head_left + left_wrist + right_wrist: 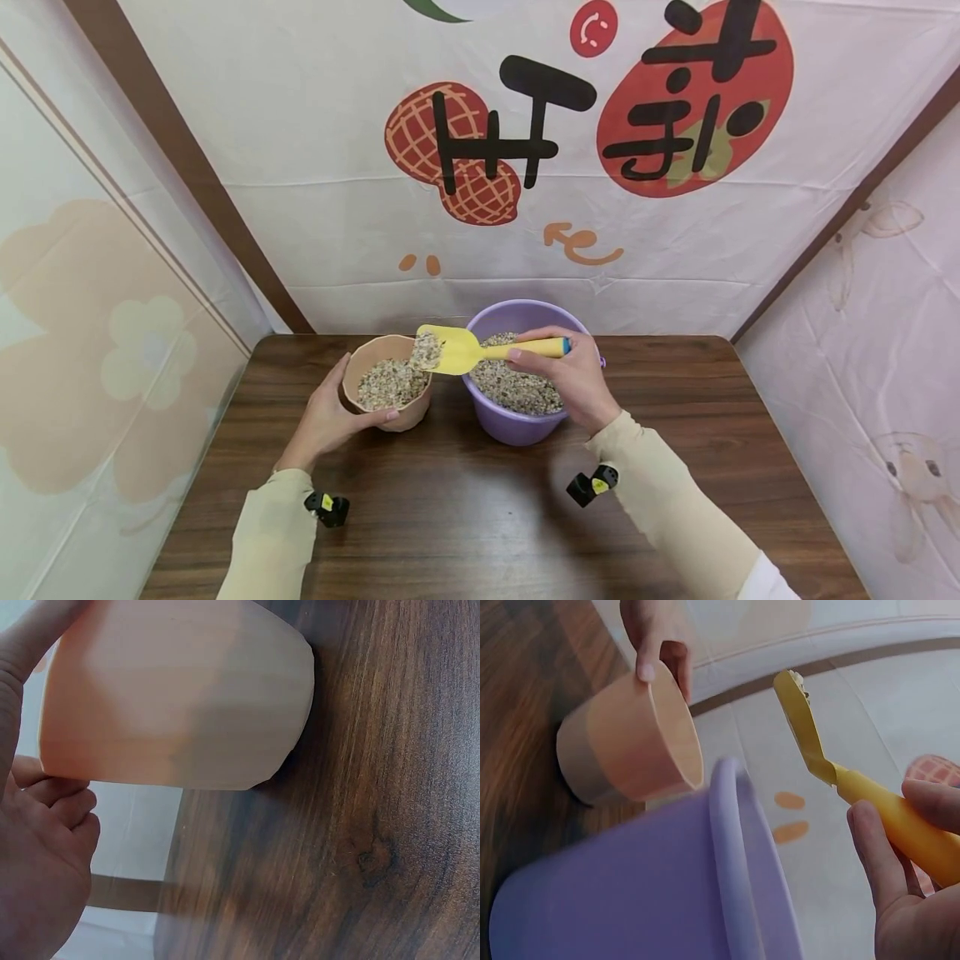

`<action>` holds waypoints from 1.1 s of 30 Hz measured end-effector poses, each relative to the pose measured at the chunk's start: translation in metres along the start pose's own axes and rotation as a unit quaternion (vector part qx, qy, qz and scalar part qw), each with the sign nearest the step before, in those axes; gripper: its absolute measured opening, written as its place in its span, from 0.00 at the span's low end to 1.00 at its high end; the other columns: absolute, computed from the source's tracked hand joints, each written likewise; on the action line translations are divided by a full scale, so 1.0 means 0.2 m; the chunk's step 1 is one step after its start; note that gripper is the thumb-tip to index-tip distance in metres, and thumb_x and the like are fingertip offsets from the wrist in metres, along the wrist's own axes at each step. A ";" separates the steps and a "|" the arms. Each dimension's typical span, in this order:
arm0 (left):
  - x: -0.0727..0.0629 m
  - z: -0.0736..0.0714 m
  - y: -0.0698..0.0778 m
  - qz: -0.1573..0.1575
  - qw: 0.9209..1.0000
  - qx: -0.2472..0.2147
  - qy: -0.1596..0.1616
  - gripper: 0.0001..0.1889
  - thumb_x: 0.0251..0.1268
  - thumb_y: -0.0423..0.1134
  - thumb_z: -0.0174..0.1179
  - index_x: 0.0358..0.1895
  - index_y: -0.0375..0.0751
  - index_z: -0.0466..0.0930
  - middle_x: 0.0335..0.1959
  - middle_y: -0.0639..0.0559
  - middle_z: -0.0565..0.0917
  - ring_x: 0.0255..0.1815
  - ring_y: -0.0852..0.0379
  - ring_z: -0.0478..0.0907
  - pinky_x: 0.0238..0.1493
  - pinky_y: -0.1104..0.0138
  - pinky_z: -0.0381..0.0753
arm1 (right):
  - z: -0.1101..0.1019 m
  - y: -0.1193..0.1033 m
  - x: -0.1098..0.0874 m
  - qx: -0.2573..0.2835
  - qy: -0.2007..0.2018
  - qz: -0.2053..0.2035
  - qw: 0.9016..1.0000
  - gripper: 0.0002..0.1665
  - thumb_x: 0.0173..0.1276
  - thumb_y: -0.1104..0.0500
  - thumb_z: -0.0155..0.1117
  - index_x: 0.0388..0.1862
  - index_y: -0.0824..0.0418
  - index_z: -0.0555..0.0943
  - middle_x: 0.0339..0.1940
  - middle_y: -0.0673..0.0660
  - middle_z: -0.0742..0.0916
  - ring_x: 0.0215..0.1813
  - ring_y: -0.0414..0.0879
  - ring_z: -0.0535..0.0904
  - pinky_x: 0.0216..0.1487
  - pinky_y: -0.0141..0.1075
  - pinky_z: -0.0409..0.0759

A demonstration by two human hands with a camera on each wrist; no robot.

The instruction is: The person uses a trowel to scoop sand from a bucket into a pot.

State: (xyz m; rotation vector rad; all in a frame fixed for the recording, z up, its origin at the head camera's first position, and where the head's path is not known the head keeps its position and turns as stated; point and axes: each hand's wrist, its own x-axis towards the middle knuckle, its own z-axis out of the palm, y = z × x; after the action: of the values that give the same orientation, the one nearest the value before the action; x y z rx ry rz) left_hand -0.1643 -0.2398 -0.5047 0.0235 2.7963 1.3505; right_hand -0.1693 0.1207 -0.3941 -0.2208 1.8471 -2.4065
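Observation:
My left hand (330,417) grips a peach-coloured faceted flowerpot (408,419) on the table, thumb across the near side and fingers round the left. Inside the pot lies a layer of grainy, gravel-like mix (390,385). A yellow toy shovel (459,350) is held by its handle in my right hand (585,385). Its blade carries a small heap of the same mix (427,350) at the tip, over the pot's right rim. Under the handle stands a purple bucket (517,429), part-filled with the mix. The right wrist view shows the shovel (802,724) raised above the bucket rim.
The brown wood-grain table (480,517) runs up to a printed cloth backdrop (322,208) right behind the pot and bucket. More cloth hangs at the left and right sides. Black cameras (327,508) sit on both wrists.

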 end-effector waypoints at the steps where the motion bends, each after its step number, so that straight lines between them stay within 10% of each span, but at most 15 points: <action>1: 0.00 0.00 0.00 -0.002 1.000 -0.001 -0.001 0.71 0.43 0.61 0.81 0.83 0.41 0.40 0.81 0.35 0.51 0.78 0.34 0.55 0.71 0.38 0.61 | 0.02 0.01 0.01 0.000 -0.003 -0.001 1.000 0.18 0.61 0.74 0.73 0.48 0.80 0.81 0.38 0.64 0.88 0.38 0.52 0.89 0.49 0.49 0.86; 14: 0.00 0.00 -0.01 -0.004 1.000 -0.008 -0.001 0.71 0.42 0.61 0.81 0.83 0.41 0.40 0.80 0.34 0.53 0.77 0.33 0.55 0.70 0.37 0.62 | 0.21 0.11 0.11 -0.086 -0.010 0.008 0.996 0.18 0.60 0.70 0.77 0.47 0.77 0.84 0.37 0.63 0.89 0.37 0.50 0.87 0.47 0.51 0.86; 18: -0.01 0.00 0.01 -0.008 1.000 -0.005 -0.003 0.71 0.43 0.60 0.81 0.83 0.41 0.39 0.80 0.33 0.52 0.77 0.32 0.55 0.70 0.37 0.61 | 0.26 0.12 0.13 -0.151 -0.003 0.015 0.988 0.15 0.59 0.66 0.79 0.45 0.70 0.88 0.36 0.59 0.89 0.33 0.44 0.82 0.35 0.36 0.83; 33: 0.00 0.01 -0.01 -0.004 1.000 -0.022 -0.001 0.71 0.42 0.60 0.82 0.83 0.41 0.41 0.80 0.33 0.54 0.77 0.33 0.56 0.70 0.37 0.62 | 0.40 0.13 0.19 -0.288 0.002 -0.007 0.958 0.09 0.58 0.61 0.81 0.39 0.56 0.91 0.40 0.53 0.87 0.33 0.42 0.79 0.31 0.33 0.82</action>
State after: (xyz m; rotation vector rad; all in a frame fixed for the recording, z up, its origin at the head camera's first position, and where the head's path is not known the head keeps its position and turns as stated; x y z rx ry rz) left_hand -0.1641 -0.2389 -0.5076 0.0130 2.7612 1.4075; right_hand -0.1930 0.0308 -0.3969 -0.2677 2.5070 -1.8074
